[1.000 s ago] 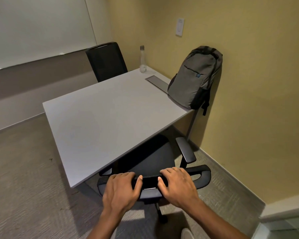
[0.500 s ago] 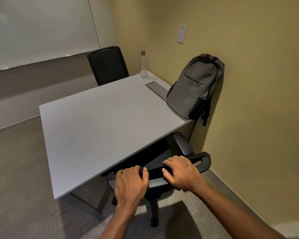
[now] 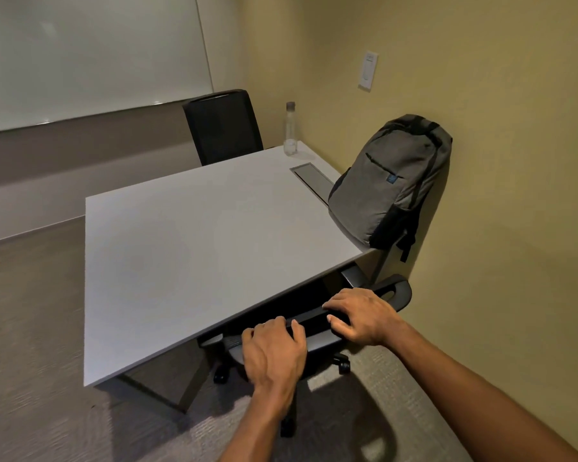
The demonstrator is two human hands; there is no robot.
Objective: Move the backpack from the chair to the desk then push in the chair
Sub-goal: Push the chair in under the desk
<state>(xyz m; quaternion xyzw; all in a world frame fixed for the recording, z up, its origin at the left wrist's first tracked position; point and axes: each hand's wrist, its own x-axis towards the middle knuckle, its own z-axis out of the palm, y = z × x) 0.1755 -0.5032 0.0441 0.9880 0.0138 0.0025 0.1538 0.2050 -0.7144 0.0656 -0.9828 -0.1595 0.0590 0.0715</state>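
A grey backpack [image 3: 386, 181] stands upright on the right edge of the white desk [image 3: 194, 248], leaning against the yellow wall. A black office chair [image 3: 392, 290] sits at the desk's near edge, its seat hidden beneath the top. Both hands rest on the top of the chair's backrest: my left hand [image 3: 274, 351] grips the left part, my right hand [image 3: 361, 316] grips the right part.
A second black chair [image 3: 222, 126] stands at the far side of the desk. A clear water bottle [image 3: 290, 130] and a grey cable hatch [image 3: 312, 178] lie near the desk's far right corner. A whiteboard [image 3: 80, 55] hangs on the back wall. Carpet covers the floor.
The chair has rolled forward under the desk with both hands on its backrest; its seat and armrest, visible a second ago, are now mostly hidden.
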